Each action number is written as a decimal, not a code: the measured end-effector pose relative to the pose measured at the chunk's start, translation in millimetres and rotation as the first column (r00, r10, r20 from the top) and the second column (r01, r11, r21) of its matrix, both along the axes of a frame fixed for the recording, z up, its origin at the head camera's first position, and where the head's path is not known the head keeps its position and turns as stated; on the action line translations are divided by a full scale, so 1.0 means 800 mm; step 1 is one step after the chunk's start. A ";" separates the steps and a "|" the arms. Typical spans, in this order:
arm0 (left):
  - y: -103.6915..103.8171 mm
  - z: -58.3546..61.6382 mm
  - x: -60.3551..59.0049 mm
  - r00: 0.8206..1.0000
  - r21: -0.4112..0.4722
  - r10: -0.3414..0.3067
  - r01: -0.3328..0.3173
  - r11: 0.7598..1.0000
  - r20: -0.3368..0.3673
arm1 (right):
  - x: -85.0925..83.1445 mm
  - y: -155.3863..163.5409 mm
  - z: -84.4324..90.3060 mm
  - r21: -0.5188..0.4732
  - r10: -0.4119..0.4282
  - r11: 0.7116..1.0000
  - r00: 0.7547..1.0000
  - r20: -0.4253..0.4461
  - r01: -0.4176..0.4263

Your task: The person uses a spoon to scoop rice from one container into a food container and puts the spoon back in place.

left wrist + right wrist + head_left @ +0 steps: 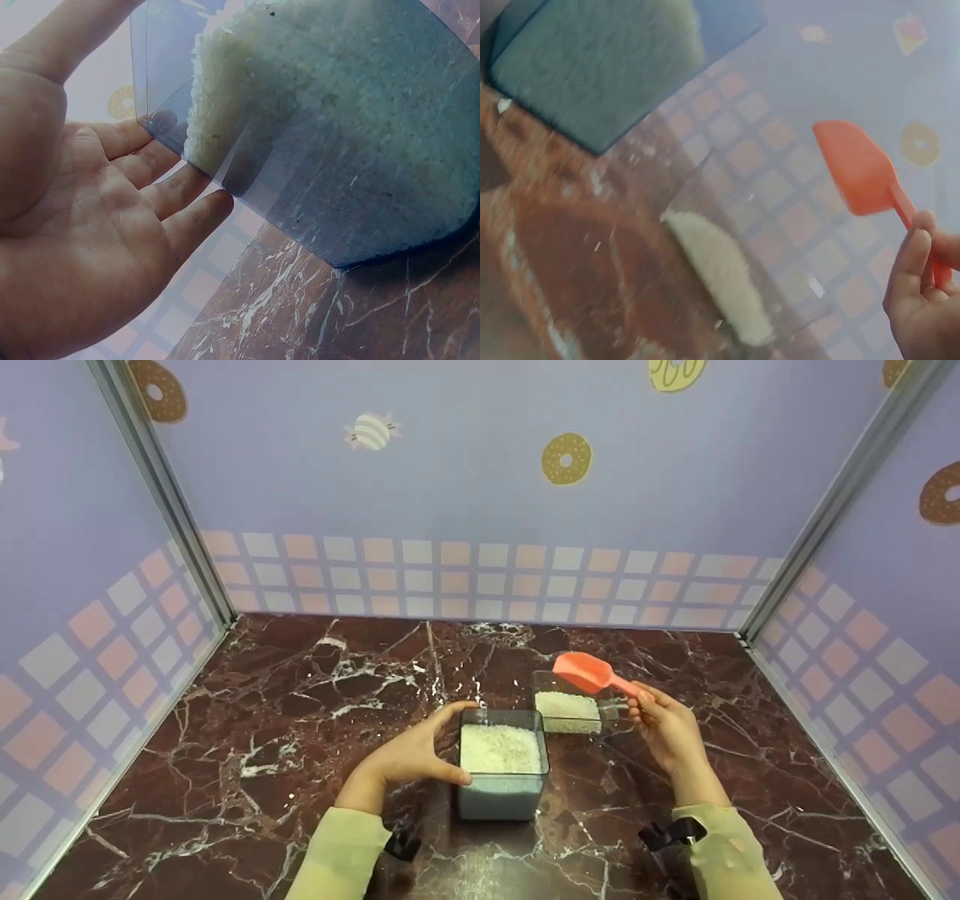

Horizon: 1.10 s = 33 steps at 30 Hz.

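Note:
A clear bluish square container [501,796] of white rice [499,748] stands on the tabletop. My left hand [409,754] holds its left side, thumb at the near rim and fingers at the far corner; in the left wrist view the left hand [112,187] has its fingers against the clear wall. My right hand [667,727] pinches the handle of an orange scoop [583,671], raised over a smaller clear container [551,681] with a handle and some rice inside. In the right wrist view the scoop [859,169] is tilted, its handle between thumb and fingers.
The dark red marbled tabletop [225,765] has scattered white grains on it, mostly left of the small container. Patterned lilac panels [465,472] enclose the back and both sides, joined by metal corner posts [169,502].

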<state>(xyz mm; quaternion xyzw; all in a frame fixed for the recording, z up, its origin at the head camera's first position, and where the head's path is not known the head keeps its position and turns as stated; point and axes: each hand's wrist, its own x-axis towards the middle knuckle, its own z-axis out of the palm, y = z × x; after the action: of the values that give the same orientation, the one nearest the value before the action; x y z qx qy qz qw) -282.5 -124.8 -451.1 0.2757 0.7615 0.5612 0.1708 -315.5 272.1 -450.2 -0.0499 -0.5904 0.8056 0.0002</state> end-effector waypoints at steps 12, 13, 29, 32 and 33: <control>-0.002 0.000 0.000 0.999 -0.021 -0.009 0.008 1.000 -0.035 | 0.071 -0.049 0.088 0.422 0.228 0.901 0.934 -0.273 -0.097; -0.002 -0.001 0.000 0.999 -0.015 -0.010 0.010 1.000 -0.031 | 0.076 -0.055 0.094 0.502 0.267 0.860 0.922 -0.281 -0.096; 0.000 0.001 0.000 1.000 0.021 -0.020 0.020 1.000 0.003 | 0.142 -0.176 0.148 0.935 0.536 -0.053 0.800 -0.270 0.351; -0.001 0.001 0.000 1.000 0.000 -0.007 0.007 1.000 0.003 | 0.136 -0.176 0.140 0.943 0.541 -0.028 0.798 -0.265 0.332; -0.001 0.001 0.000 1.000 -0.002 -0.006 0.006 1.000 0.005 | 0.132 -0.174 0.137 0.944 0.533 0.000 0.799 -0.279 0.330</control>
<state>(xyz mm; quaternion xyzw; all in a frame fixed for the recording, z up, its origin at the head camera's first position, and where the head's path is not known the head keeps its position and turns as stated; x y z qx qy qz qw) -282.2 -125.4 -450.2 0.2763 0.7610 0.5604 0.1746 -210.0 133.1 -340.8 0.2630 -0.9460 0.1136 0.1520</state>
